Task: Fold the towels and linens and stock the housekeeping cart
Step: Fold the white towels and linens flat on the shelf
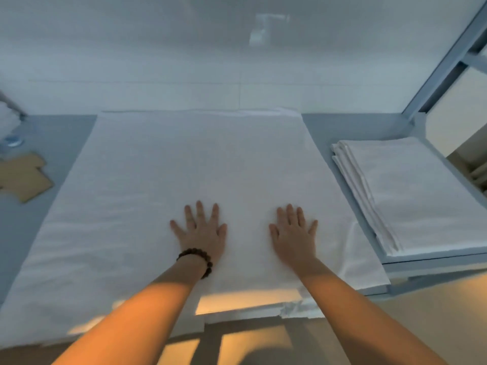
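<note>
Closest to us, the near edge of a wide white sheet (184,159) hangs over the front of the grey-blue tabletop (342,125), and two bare forearms reach in across it. Just beyond, we see both hands lying palm down on the sheet, side by side with a gap between them. The left hand (201,233), with a dark beaded bracelet (196,259) on its wrist, has its fingers straight and spread, pressing the cloth and grasping nothing. The right hand (293,235) lies the same way, flat and released. The sheet lies spread flat and covers most of the tabletop as far as the back edge. To the right, just beside the sheet, we find a stack of folded white linens (421,193) on a grey-blue surface. To the left, apart from the sheet, lie flat cardboard pieces (23,177). Farther back on the right rises a grey metal frame (448,61), and behind everything stands a white tiled wall (158,88).
</note>
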Tool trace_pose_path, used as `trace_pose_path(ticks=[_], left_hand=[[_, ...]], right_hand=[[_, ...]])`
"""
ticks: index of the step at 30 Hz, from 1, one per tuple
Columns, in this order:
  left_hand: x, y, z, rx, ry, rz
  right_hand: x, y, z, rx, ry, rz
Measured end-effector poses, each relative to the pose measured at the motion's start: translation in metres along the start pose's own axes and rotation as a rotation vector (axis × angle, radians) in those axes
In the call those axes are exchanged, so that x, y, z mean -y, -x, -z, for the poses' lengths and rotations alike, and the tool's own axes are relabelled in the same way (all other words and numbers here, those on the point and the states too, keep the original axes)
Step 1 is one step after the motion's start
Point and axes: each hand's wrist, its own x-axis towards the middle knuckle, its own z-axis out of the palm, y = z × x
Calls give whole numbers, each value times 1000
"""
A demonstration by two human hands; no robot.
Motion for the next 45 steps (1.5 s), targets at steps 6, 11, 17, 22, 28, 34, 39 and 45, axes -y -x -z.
trace_pose_path(ticks=[6,11,17,22,28,34,39,45], left_hand=[[19,16,4,-25,71,29],[73,-27,23,-86,47,94],[143,-63,37,-6,29,190],[247,-21,32,-55,-10,458],[183,22,21,0,130,459],[121,76,-12,43,34,206],[227,104,-6,-45,83,472],[205,86,16,-38,104,408]], right_hand=[[119,-17,-8,-8,10,350],[152,-21,-24,-82,3,341],[154,-27,-33,-113,76,325],[155,-26,-33,-110,103,320],[157,-26,-28,-92,107,325],[154,-24,-29,-97,102,330],[153,-25,-31,-86,115,334],[155,-27,-28,-43,108,325]])
